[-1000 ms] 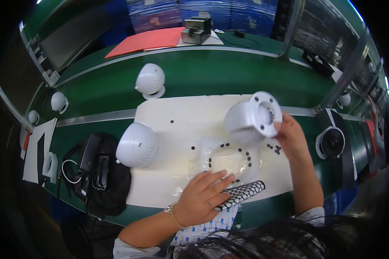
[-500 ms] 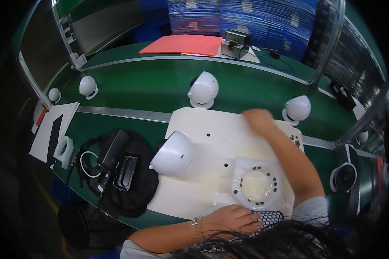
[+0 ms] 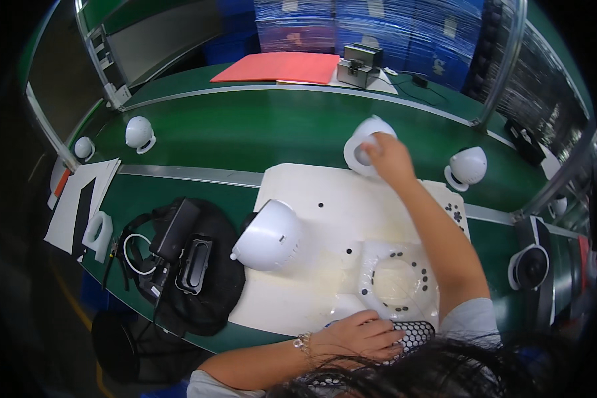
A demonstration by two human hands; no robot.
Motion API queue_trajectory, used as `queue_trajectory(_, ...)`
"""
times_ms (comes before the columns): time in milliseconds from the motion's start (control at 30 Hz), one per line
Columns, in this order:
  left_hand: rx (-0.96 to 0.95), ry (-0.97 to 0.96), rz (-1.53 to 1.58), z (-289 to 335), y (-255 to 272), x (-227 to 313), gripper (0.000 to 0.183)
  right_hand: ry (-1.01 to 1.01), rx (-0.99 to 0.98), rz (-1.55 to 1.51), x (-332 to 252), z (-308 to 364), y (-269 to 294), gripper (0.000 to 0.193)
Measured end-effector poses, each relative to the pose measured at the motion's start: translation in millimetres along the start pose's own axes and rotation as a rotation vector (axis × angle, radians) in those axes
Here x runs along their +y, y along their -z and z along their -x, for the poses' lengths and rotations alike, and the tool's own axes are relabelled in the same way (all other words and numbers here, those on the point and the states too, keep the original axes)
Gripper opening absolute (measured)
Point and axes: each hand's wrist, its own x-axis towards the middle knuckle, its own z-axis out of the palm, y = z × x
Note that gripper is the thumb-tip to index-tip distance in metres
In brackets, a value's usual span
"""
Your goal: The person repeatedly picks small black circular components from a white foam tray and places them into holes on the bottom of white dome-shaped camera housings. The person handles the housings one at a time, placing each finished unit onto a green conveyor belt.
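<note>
My right hand reaches forward over the green belt and is closed on a white rounded camera-like device. That device is tilted, its ring-shaped foot facing me. My left hand rests at the near edge, its fingers laid over a black-and-white honeycomb-patterned surface. Between my hands lies a white board. A similar white device lies on its left part. On its right part sits a clear, ring-shaped holder with several small black dots round it.
More white devices stand on the belt, one at right and one at left. Black gear with straps and cables lies left of the board. Beyond the belt are a red sheet and a metal box.
My right hand has come left and closed on the device from the belt, which is now farther right and tilted. Other belt devices shifted slightly right. My left hand has barely moved.
</note>
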Motion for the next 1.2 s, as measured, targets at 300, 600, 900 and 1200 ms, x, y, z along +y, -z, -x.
queue_trajectory(300, -0.032, 0.152, 0.082, 0.9, 17.1, 11.8, 0.035, -0.687, -0.417, -1.067, -34.2, 118.9, 178.9, 0.024)
queue_trajectory(600, 0.290, 0.937, 0.601, -2.3, 21.9, 9.7, 0.016, -0.128, -0.171, -0.452, -35.8, 160.8, 211.4, 0.052)
queue_trajectory(900, 0.409, 0.965, 0.737, 8.8, 12.3, 6.9, 0.018, 0.072, -0.492, -0.609, -66.5, 169.0, 212.2, 0.037)
queue_trajectory(1200, 0.341, 0.748, 0.451, 4.3, 19.2, -0.2, 0.019, -0.014, -0.589, -0.603, -62.6, 160.1, 228.0, 0.021)
